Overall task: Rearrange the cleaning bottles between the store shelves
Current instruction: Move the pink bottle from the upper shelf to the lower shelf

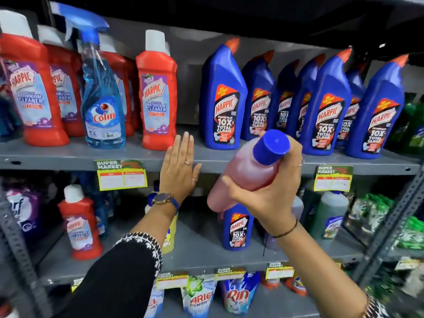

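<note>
My right hand (268, 191) grips a pink bottle (243, 173) with a blue cap, tilted in front of the upper shelf edge (68, 160). My left hand (180, 166) is flat and empty, fingers up, against that shelf edge, just below a gap between a red Harpic bathroom cleaner (158, 92) and a blue Harpic toilet cleaner (223, 97). More blue Harpic bottles (325, 104) stand in rows to the right. Red Harpic bottles (34, 88) and a blue Colin spray (102, 99) stand on the left.
The lower shelf (195, 251) carries a small red Harpic (79, 223), a small blue Harpic (237, 226), a yellow bottle (169, 235) behind my left wrist and a green bottle (332, 216). Detergent pouches (199, 297) sit below. A metal upright (390, 216) rises at right.
</note>
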The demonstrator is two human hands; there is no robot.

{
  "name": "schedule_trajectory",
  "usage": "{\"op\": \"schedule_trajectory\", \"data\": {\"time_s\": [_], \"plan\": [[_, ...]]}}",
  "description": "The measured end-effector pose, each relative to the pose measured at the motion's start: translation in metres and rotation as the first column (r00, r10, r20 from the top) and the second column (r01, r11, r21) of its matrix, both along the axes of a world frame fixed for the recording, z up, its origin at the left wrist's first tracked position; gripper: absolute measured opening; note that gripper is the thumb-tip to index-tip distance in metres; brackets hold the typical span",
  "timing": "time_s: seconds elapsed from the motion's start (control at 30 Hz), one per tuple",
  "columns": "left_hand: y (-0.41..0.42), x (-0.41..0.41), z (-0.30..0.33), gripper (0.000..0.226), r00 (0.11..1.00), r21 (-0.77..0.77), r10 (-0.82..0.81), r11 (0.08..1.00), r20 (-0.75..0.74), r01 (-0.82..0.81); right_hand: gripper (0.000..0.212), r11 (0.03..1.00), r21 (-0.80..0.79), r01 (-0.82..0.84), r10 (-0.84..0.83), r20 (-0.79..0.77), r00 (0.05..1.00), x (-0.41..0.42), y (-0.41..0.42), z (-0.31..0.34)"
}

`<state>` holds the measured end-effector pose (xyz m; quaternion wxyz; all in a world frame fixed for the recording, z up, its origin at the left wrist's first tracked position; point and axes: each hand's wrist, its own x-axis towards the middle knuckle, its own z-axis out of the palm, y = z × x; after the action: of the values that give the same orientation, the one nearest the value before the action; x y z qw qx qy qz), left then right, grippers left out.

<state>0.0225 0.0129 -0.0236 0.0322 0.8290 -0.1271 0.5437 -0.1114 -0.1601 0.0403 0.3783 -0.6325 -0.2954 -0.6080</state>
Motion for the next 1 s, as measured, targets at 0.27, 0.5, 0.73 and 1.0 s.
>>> {"op": "schedule_trajectory", "data": {"time_s": [0.27,0.5,0.73,1.0], "plan": [[0.0,0.008,-0.005,0.067,0.994,0.022,0.076,0.997,0.081,-0.078,0.065,0.987,-0.117,-0.106,0.075,-0.241,0.967,0.043,0.009,-0.078],[0.001,0.012,-0.006,0.066,0.99,0.03,0.095,0.995,0.1,-0.098,0.068,0.975,-0.166,-0.15,0.064,-0.432,0.9,0.093,0.024,-0.134],[0.0,0.014,-0.007,0.061,0.986,0.033,0.113,0.992,0.119,-0.118,0.065,0.979,-0.118,-0.166,0.062,-0.604,0.795,0.138,0.035,-0.18],[0.0,0.019,-0.009,0.057,0.979,0.033,0.133,0.99,0.157,-0.14,0.063,0.994,-0.076,-0.08,0.008,-0.678,0.735,0.17,0.029,-0.211]]}}
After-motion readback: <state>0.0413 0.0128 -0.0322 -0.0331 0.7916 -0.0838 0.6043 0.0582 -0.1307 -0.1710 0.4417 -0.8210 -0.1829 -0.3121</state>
